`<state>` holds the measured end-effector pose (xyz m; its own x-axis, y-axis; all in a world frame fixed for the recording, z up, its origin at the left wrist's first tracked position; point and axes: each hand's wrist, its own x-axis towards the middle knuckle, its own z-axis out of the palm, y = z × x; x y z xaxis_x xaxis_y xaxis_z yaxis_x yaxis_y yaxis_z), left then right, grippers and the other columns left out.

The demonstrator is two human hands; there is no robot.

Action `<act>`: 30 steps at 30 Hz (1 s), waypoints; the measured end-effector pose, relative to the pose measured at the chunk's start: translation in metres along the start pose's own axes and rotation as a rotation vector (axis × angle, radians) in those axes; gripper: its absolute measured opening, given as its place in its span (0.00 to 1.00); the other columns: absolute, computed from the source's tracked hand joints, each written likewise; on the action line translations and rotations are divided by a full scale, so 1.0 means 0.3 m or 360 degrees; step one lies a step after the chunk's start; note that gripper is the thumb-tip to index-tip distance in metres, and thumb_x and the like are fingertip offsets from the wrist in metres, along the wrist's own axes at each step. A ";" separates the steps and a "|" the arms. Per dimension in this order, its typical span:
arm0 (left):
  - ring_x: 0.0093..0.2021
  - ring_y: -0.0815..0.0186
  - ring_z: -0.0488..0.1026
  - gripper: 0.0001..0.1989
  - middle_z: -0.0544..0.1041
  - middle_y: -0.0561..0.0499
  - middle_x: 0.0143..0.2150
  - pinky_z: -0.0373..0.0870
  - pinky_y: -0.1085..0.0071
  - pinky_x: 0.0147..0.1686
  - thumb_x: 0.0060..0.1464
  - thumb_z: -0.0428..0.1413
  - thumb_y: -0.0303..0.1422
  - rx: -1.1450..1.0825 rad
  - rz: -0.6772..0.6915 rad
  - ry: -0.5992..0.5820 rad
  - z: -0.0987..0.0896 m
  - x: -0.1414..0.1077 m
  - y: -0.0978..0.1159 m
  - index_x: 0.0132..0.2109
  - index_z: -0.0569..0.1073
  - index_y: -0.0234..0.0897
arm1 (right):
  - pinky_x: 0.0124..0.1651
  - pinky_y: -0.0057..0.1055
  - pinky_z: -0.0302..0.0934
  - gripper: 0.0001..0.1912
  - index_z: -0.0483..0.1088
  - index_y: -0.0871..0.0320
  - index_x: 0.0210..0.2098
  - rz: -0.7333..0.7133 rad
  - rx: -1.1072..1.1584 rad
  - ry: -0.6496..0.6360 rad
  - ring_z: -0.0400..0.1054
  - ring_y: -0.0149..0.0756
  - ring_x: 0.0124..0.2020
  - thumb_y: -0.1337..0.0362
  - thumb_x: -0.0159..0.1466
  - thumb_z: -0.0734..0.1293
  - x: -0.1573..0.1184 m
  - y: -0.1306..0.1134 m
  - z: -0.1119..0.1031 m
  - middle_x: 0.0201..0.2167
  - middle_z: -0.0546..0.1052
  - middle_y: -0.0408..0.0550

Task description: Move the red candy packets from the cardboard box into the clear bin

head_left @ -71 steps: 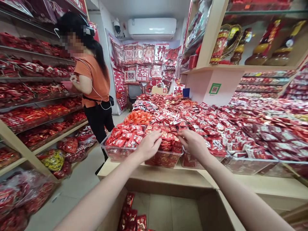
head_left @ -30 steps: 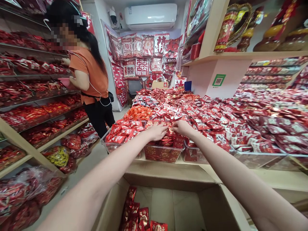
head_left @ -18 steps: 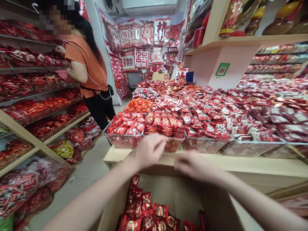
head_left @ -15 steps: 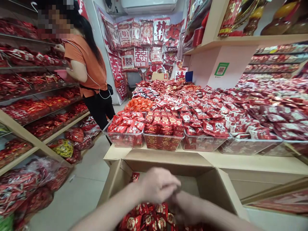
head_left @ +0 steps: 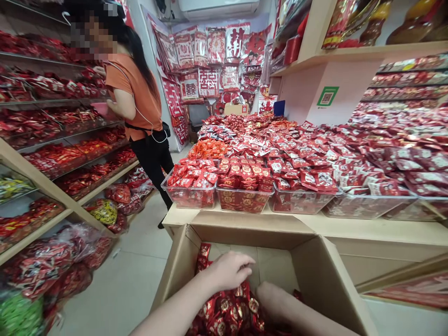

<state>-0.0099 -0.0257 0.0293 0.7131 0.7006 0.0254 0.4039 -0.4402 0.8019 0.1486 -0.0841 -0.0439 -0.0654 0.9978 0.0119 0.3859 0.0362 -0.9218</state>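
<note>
A large cardboard box (head_left: 336,275) holds a heap of small red and gold packets (head_left: 227,312) along its left and near part; bare cardboard shows at its back. My left hand (head_left: 233,269) is over the packets in the box, its fingers curled and partly apart, pointing right. Nothing shows in it. My right hand (head_left: 275,298) is lower and to the right, down at the packets' right edge. Its fingers are hidden, so what it holds cannot be made out.
Clear plastic bins (head_left: 245,199) of red packets line the counter (head_left: 367,226) behind the box. At the left, a person in an orange top (head_left: 135,93) holds a pink bowl (head_left: 101,109) beside full shelves (head_left: 87,198). Plastic bags of packets (head_left: 45,261) lie on the floor.
My hands, close together before, have moved apart, and my left fingers have loosened. More of the packets shows between them. The whole view has shifted slightly, with things appearing further right.
</note>
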 end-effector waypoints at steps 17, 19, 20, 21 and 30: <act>0.25 0.66 0.74 0.17 0.74 0.47 0.29 0.65 0.77 0.19 0.47 0.53 0.41 -0.1152 -0.0448 0.0035 0.026 0.086 0.111 0.40 0.66 0.32 | 0.22 0.24 0.57 0.12 0.64 0.60 0.26 0.0067 0.0686 0.0078 0.62 0.26 0.19 0.56 0.56 0.62 0.102 -0.213 -0.189 0.18 0.68 0.40; 0.25 0.67 0.73 0.16 0.74 0.47 0.29 0.63 0.78 0.18 0.48 0.53 0.41 -0.1185 -0.0397 0.0091 0.031 0.090 0.114 0.38 0.67 0.31 | 0.22 0.25 0.59 0.11 0.64 0.60 0.27 0.0048 0.0704 0.0114 0.64 0.27 0.19 0.57 0.56 0.62 0.101 -0.218 -0.189 0.19 0.69 0.41; 0.24 0.68 0.73 0.16 0.74 0.48 0.28 0.62 0.79 0.17 0.47 0.53 0.41 -0.1221 -0.0396 0.0139 0.033 0.092 0.117 0.38 0.68 0.31 | 0.23 0.26 0.60 0.11 0.65 0.60 0.28 0.0022 0.0694 0.0146 0.65 0.28 0.19 0.58 0.57 0.61 0.100 -0.220 -0.190 0.20 0.70 0.42; 0.23 0.69 0.72 0.16 0.74 0.48 0.29 0.62 0.79 0.18 0.47 0.54 0.40 -0.1285 -0.0412 0.0194 0.034 0.093 0.121 0.38 0.68 0.32 | 0.24 0.27 0.61 0.09 0.65 0.59 0.29 -0.0033 0.0646 0.0208 0.66 0.29 0.20 0.59 0.57 0.61 0.097 -0.223 -0.191 0.21 0.71 0.43; 0.39 0.67 0.72 0.18 0.72 0.46 0.44 0.66 0.69 0.41 0.47 0.56 0.29 -0.2117 -0.0421 0.0370 -0.029 0.078 0.133 0.46 0.61 0.37 | 0.42 0.34 0.63 0.15 0.69 0.52 0.40 -0.1064 -0.0273 0.0422 0.65 0.35 0.42 0.74 0.55 0.61 0.051 -0.235 -0.200 0.39 0.70 0.49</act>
<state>0.0178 -0.0219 0.0672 0.5368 0.8136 -0.2234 -0.4302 0.4917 0.7570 0.1757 -0.0681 0.0445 -0.1208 0.7389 0.6629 0.4813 0.6276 -0.6119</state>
